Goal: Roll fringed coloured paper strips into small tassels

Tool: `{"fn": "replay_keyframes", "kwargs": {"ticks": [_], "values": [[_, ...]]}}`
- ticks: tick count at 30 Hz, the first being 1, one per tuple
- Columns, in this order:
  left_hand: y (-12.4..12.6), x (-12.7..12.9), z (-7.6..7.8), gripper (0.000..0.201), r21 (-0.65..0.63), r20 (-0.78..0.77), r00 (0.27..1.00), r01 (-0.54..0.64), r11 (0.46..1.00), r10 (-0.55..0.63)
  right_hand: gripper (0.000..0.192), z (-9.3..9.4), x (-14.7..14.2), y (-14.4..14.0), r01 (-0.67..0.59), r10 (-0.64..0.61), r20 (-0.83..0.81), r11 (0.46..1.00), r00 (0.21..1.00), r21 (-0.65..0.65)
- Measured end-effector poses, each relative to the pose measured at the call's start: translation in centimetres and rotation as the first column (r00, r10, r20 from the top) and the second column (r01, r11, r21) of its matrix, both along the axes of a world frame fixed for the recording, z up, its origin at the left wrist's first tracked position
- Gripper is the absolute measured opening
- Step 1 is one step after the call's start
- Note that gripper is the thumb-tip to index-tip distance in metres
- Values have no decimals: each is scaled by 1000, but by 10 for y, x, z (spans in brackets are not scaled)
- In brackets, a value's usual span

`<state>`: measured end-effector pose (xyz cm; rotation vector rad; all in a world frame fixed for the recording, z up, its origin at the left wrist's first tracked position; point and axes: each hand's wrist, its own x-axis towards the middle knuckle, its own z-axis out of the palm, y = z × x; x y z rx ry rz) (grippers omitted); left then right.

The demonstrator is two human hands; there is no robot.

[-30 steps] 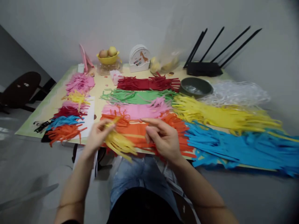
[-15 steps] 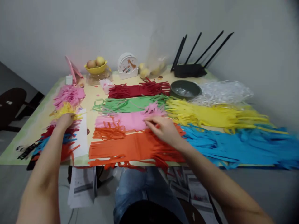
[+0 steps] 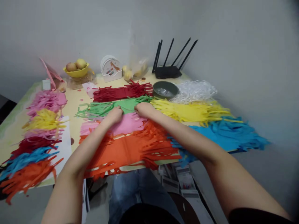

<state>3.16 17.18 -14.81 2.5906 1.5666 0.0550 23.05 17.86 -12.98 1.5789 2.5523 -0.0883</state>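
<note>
You're in a home, at a table (image 3: 72,102) pushed against a plain wall. Giveaways along its back edge: fruit bowl (image 3: 76,71), wifi router (image 3: 168,71), coaster holder (image 3: 111,67). Cut paper fringes (image 3: 130,146) cover the tabletop: a domestic craft setup.

Colour everywhere I look on this table right now.

I've got fringed paper in bands: dark red strips (image 3: 122,91) farthest, green strips (image 3: 109,108) next, pink strips (image 3: 126,124) nearer, orange strips (image 3: 130,149) nearest; to the right, yellow strips (image 3: 193,111) and bright blue strips (image 3: 224,134). On the left, small bundles run pink (image 3: 46,100), yellow (image 3: 44,120), dark red, blue, orange (image 3: 25,178) coming near. Far back I see a yellow bowl (image 3: 77,72), a black router (image 3: 168,72), a dull green bowl (image 3: 165,90) and the pale yellow table (image 3: 72,102).
</note>
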Motion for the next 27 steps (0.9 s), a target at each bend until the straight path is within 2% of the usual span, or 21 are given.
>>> {"fn": "replay_keyframes", "kwargs": {"ticks": [3,5,7,9,11,13,18,27], "values": [[4,-5,-9,40,-2,-23,1000,-8,1000,8,33,5,20,-7,88,-88,49,996,995,11],[8,-9,-10,43,-6,-24,1000,-12,1000,12,34,12,22,-11,88,-89,40,996,995,30],[12,-11,-9,45,-14,-22,1000,-17,1000,16,38,19,15,-12,29,-28,-10,997,1000,69],[17,-12,-9,43,-24,-17,1000,-23,999,22,39,22,1,-10,-82,88,-73,993,993,88],[21,-13,-8,39,-37,-10,1000,-29,999,29,34,19,-13,-4,-186,193,-118,980,974,66],[25,-15,-8,35,-49,1,999,-32,998,32,31,10,-22,3,-228,230,-133,973,964,31],[31,-20,-10,31,-62,25,999,-27,998,29,30,-9,-22,15,-192,191,-127,981,973,9],[29,-20,-7,23,-61,-13,999,46,997,-47,36,-8,-24,20,-222,225,-128,974,966,33]]}}
